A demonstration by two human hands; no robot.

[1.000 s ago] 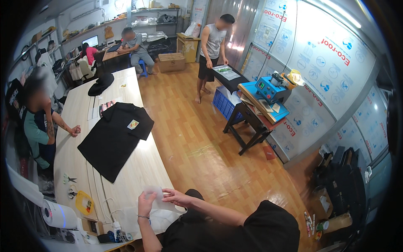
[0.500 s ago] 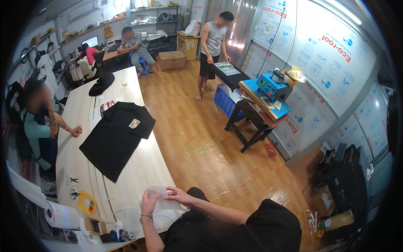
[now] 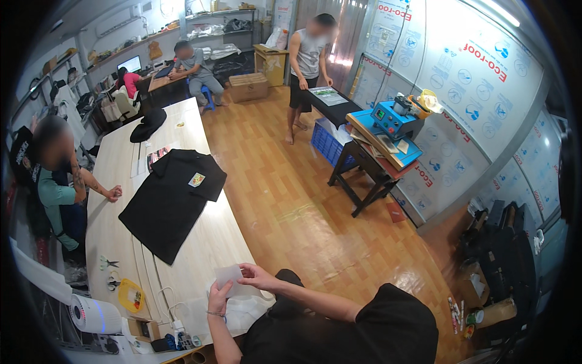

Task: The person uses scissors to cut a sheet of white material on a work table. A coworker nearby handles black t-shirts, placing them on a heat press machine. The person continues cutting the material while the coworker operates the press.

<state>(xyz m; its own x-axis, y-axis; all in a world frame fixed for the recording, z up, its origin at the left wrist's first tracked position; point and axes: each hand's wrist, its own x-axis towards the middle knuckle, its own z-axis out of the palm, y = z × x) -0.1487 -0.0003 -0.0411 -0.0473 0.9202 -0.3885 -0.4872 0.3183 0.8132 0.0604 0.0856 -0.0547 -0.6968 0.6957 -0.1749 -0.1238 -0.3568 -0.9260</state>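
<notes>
My left hand (image 3: pixel 219 298) grips a small translucent white sheet (image 3: pixel 228 274), its thumb lying over the sheet's face. At the sheet's right edge, my right hand (image 3: pixel 259 277) pinches it between thumb and fingers. Beneath both hands, more thin white sheets (image 3: pixel 247 309) spread over the table's near corner and against my dark clothing. Farther up the pale wooden table (image 3: pixel 227 233) lies a black T-shirt (image 3: pixel 167 212), laid flat, with a small colourful printed patch (image 3: pixel 196 180) on it.
Scissors (image 3: pixel 109 262), a yellow basket (image 3: pixel 130 297), a white cylindrical device (image 3: pixel 97 314) and a power strip (image 3: pixel 182 338) lie left. A co-worker (image 3: pixel 57 200) leans at the table's left side. Across the floor, another person (image 3: pixel 311 60) stands by a blue heat press (image 3: pixel 394 124).
The view has shifted slightly. My right hand has risen a little along the sheet's edge, and the sheet has tilted slightly. Both hands still hold it; the T-shirt lies as before.
</notes>
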